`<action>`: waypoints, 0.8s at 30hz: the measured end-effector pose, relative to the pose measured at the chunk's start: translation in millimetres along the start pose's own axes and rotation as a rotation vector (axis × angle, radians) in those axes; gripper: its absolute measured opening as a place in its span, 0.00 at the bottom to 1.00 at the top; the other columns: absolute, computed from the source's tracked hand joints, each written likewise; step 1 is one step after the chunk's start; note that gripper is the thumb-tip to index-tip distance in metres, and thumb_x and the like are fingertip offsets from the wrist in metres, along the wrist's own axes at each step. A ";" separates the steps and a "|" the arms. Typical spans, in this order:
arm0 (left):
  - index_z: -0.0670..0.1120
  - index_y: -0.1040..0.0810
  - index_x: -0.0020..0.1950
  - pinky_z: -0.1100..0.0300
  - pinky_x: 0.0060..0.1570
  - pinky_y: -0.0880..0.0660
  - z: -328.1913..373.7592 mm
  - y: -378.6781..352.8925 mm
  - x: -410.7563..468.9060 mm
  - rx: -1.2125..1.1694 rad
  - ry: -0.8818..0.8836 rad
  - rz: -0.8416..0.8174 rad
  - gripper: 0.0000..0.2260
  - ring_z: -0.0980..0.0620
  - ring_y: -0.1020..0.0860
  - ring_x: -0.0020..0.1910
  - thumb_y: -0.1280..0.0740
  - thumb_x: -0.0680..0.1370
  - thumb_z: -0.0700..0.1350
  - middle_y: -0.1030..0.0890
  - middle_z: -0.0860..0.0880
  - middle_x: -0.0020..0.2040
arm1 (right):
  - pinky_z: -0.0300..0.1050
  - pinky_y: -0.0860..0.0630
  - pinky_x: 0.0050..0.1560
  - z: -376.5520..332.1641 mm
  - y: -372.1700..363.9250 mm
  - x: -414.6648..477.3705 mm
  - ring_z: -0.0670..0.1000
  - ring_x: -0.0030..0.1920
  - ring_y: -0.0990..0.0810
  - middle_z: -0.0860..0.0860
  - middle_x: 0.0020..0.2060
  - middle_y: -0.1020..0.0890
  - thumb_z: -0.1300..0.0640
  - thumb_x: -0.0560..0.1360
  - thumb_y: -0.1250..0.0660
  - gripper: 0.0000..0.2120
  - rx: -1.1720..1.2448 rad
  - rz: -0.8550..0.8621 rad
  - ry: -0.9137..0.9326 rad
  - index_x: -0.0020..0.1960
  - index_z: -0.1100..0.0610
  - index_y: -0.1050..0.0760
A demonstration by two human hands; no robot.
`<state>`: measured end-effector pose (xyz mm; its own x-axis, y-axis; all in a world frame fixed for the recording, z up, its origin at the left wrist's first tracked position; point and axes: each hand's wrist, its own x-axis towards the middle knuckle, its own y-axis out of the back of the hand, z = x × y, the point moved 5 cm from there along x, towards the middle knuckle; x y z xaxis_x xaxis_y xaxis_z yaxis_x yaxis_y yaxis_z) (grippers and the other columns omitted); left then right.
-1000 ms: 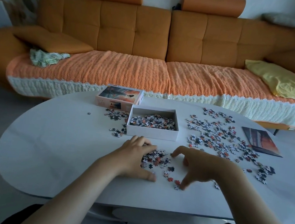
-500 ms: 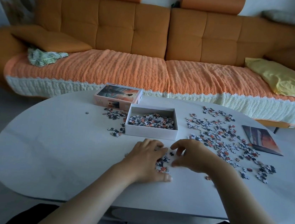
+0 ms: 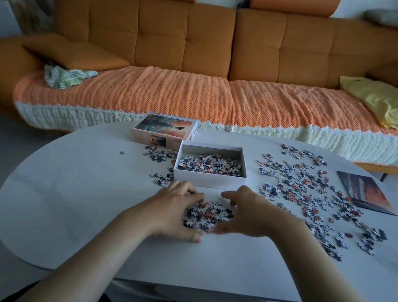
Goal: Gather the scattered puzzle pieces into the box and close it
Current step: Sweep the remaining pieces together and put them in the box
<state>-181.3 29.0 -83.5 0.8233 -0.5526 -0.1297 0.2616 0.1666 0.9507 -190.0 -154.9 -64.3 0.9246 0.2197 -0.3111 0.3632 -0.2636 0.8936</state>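
Two hands cupped a heap of puzzle pieces on the table.

The left hand (image 3: 173,208) and right hand (image 3: 247,214) lay open, fingers curled around the pile (image 3: 207,214), gripping nothing. Just beyond stood the open box (image 3: 209,181), part-filled; more scattered pieces (image 3: 313,192) lay right, its lid (image 3: 164,129) far left.

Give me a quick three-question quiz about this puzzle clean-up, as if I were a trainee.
1. True or false: the lid is already on the box.
2. Where does the largest spread of loose pieces lie? A) left of the box B) right of the box C) on the sofa
3. What do the left hand and right hand cup between them?

Key
1. False; the lid lies behind the open box, to its left.
2. B
3. A small heap of pieces on the table, just in front of the box.
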 end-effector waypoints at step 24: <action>0.52 0.16 0.52 0.73 0.36 0.30 -8.6 49.4 27.9 -0.424 0.002 0.351 0.06 0.65 0.23 0.37 0.29 0.77 0.45 0.20 0.60 0.43 | 0.43 0.18 0.36 -28.3 39.9 28.7 0.46 0.29 0.17 0.48 0.40 0.17 0.56 0.73 0.27 0.05 0.228 0.274 0.068 0.48 0.51 0.17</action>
<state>-141.0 28.9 -42.7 0.8985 -0.4031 0.1737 0.1507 0.6550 0.7405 -152.2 -132.5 -28.5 0.9843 0.1718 -0.0404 0.1259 -0.5227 0.8432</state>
